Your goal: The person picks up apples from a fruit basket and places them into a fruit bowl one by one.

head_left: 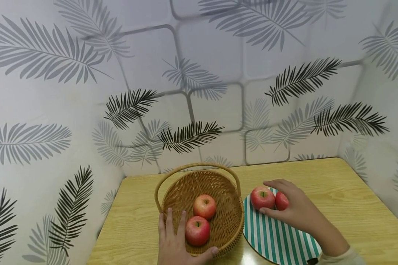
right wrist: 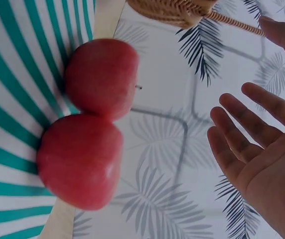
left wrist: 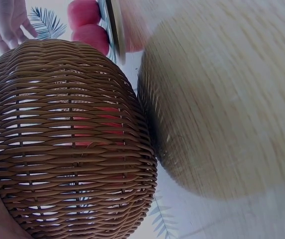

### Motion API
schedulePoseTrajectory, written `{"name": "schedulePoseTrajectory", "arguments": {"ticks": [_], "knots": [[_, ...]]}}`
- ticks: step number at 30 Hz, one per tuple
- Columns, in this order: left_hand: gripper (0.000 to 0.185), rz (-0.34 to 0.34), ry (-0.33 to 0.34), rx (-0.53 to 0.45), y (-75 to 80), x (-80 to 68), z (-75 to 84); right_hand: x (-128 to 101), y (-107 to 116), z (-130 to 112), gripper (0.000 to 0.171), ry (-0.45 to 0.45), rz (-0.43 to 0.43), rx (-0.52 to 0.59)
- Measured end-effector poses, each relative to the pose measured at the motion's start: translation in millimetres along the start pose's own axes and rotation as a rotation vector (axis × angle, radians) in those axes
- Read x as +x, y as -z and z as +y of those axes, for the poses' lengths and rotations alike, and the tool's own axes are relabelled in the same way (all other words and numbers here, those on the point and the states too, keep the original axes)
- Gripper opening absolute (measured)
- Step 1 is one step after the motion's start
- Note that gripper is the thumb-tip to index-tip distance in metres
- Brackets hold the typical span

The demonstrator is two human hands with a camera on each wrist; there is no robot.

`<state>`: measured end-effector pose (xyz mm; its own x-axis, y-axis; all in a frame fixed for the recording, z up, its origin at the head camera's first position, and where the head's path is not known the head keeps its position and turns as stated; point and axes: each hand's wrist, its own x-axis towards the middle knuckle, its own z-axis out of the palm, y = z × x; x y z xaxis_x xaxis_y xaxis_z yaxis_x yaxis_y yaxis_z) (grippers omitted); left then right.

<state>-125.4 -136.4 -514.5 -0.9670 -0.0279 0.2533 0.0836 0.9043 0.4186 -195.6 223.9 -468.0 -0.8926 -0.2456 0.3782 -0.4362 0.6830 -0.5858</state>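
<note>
A round wicker basket (head_left: 223, 206) with an arched handle contains two red apples (head_left: 198, 230), one in front of the other. My left hand (head_left: 175, 244) rests at the basket's near left rim, fingers spread and fairly straight over its inner side, thumb stretched along the front rim. To the right, two more apples (right wrist: 102, 77) sit side by side on a round placemat (head_left: 268, 235) with green and white stripes. Over them hovers my right hand (head_left: 298, 209), thumb and fingers parted. The right wrist view shows a gap between this hand's fingers (right wrist: 247, 134) and both apples.
A light wood-grain table (head_left: 129, 217) carries the basket and placemat. Behind it and at both sides stands a pale wall (head_left: 215, 48) printed with grey and black fern leaves. The basket's handle (head_left: 199, 164) arches along its far side.
</note>
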Motion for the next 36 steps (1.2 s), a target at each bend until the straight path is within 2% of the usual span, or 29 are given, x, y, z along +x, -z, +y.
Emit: {"name": "schedulePoseTrajectory", "arguments": {"ticks": [7,12,19,31,36], "knots": [[0.135,0.005,-0.003,0.002,0.4,0.2,-0.8,2,-10,-16,0.066,0.105,0.008,0.018],[0.135,0.017,-0.003,-0.005,1.0,0.3,-0.1,5,-17,-26,0.067,0.127,-0.033,0.053],[0.133,0.029,-0.013,0.004,-1.0,0.1,-1.0,7,-23,-39,0.068,0.153,-0.076,0.049],[0.130,0.077,-0.037,0.016,-3.1,-0.9,-1.0,13,-39,-45,0.066,0.227,-0.121,0.082],[0.130,0.100,-0.045,0.015,-3.5,-1.1,-1.0,15,-44,-47,0.066,0.219,-0.163,0.062]]}}
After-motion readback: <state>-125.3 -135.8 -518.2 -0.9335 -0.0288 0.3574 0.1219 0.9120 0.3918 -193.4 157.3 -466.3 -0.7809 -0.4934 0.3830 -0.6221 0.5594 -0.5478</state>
